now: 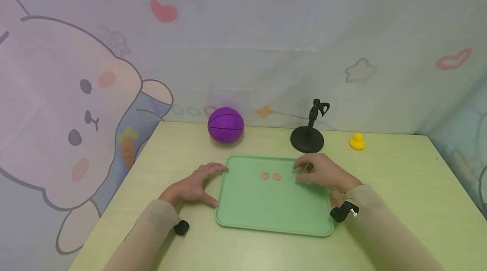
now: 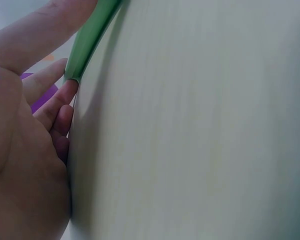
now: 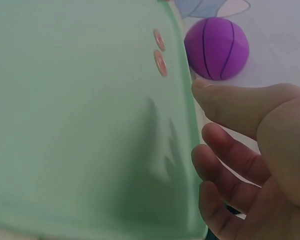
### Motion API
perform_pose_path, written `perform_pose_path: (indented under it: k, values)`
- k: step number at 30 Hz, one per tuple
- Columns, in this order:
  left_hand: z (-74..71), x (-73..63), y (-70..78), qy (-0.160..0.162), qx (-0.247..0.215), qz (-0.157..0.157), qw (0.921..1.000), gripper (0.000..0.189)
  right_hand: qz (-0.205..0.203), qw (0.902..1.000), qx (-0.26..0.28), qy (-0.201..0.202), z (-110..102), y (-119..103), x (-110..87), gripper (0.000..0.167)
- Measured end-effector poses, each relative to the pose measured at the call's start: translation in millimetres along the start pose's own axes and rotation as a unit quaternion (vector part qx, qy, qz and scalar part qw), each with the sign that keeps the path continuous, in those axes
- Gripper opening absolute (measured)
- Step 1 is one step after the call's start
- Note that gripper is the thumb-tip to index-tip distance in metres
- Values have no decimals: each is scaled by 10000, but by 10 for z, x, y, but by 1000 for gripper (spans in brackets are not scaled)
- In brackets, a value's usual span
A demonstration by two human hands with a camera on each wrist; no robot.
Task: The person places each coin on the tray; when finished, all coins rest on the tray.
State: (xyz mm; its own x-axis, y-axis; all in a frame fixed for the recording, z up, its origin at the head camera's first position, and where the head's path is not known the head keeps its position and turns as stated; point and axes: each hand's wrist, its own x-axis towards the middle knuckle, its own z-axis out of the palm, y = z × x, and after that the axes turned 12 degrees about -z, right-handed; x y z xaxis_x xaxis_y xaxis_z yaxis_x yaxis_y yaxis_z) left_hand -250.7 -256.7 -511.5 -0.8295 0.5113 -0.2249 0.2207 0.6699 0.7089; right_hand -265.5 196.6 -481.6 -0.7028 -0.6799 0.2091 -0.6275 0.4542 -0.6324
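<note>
Pale-green, rectangular, plastic-looking tray (image 1: pixel 274 207). Head: two round copper-coloured coins (image 1: pixel 264 176) on it; left hand (image 1: pixel 194 185) spread against its edge, right hand (image 1: pixel 321 171) curved above, seemingly empty. Left wrist: fingers (image 2: pixel 57 105) touch it; we should steady lightly. Right wrist: fingertips (image 3: pixel 206 156) apart; we should avoid nudging the coins.

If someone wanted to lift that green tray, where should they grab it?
The green tray is probably best held by its two short rims, one hand coming from each side, keeping it level: it is wide and flat, and two copper-coloured discs lie on it. The left hand touches the left rim.
</note>
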Motion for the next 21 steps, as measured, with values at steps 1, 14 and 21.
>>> perform_pose_path:
  k: [1,14,21]
  values:
    - [-1,-2,1,4,4,-1,10000,105,34,10000,-19,27,-30,2,-32,28]
    - [-6,-19,2,29,-16,4,10000,105,494,9983,-173,247,-378,143,-436,25]
    - [-4,-6,-20,31,132,32,9999,106,694,9964,-384,284,-466,269,-639,18]
